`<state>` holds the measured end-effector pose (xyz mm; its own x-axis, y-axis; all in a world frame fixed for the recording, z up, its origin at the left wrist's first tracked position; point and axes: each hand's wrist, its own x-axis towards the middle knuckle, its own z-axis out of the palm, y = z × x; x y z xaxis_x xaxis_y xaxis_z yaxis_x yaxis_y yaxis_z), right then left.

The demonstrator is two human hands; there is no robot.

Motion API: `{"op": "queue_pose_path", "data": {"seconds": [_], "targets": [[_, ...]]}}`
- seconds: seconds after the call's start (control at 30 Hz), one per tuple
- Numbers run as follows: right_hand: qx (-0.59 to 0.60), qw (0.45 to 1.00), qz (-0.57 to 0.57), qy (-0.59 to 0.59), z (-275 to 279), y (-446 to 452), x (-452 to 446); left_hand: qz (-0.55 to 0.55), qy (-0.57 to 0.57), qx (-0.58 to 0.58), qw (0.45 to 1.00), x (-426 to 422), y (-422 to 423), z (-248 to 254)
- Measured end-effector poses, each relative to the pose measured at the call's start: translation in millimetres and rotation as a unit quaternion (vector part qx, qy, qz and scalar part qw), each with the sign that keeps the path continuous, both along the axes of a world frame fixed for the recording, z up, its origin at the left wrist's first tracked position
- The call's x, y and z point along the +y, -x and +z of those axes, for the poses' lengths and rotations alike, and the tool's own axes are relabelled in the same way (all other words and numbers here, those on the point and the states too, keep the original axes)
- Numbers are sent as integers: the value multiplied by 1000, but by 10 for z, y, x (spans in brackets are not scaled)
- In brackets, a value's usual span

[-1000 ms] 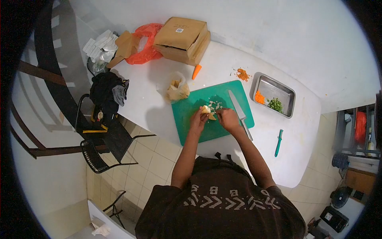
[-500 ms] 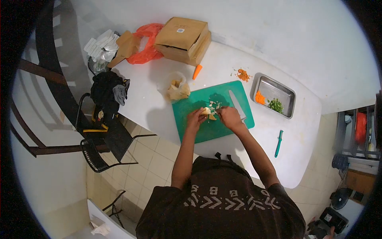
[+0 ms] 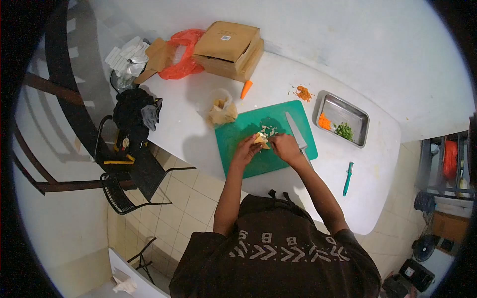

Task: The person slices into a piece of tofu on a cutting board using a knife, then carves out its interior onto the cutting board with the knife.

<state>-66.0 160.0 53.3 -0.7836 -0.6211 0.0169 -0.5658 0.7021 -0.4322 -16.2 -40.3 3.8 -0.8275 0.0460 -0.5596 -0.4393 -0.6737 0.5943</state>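
Observation:
My left hand point(image 3: 244, 151) is closed around a yellowish piece of food point(image 3: 259, 139) with a pale inside; it looks like fried tofu, but I cannot be sure. My right hand point(image 3: 285, 148) is close beside it, fingers curled, and whatever they grip is too small to make out. Both hands are over a green cutting board point(image 3: 231, 161). White crumbs point(image 3: 269, 130) lie scattered on the board just beyond the hands. A knife point(image 3: 296, 130) rests along the board's right side, its handle end partly behind my right wrist.
A clear plastic bag point(image 3: 223, 114) with yellowish pieces stands left of the board. Behind are a carrot piece point(image 3: 246, 89), orange peelings point(image 3: 303, 93) and cardboard boxes point(image 3: 226, 44). Rightward are a metal tray point(image 3: 355, 115) with chopped carrot and greens, and a green peeler point(image 3: 348, 179).
The yellowish piece has tilted in my left hand and shows more of its pale inside. My right hand has shifted only slightly.

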Motion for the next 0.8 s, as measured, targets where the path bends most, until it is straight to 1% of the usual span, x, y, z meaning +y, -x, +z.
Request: {"op": "queue_pose_path", "data": {"seconds": [0.17, 0.33, 0.43, 0.53, 0.6, 0.8], "targets": [[11, 1000, -12, 22, 102, -40, -13, 19, 0, 19, 1000, 18, 4, -20], [11, 998, -51, 31, 103, -37, 17, 38, -3, 30, 999, 11, -3, -57], [28, 998, -34, 46, 44, -28, 34, 46, -10, 27, 999, -12, -4, -124], [4, 999, -20, 40, 6, -71, 9, 32, -14, 22, 999, -11, 3, -143], [9, 999, -21, 34, 19, -80, 3, 6, -27, 8, 1000, -8, 7, -138], [13, 999, -32, 29, 49, -79, 15, 25, -26, 2, 999, 23, 7, -134]]}}
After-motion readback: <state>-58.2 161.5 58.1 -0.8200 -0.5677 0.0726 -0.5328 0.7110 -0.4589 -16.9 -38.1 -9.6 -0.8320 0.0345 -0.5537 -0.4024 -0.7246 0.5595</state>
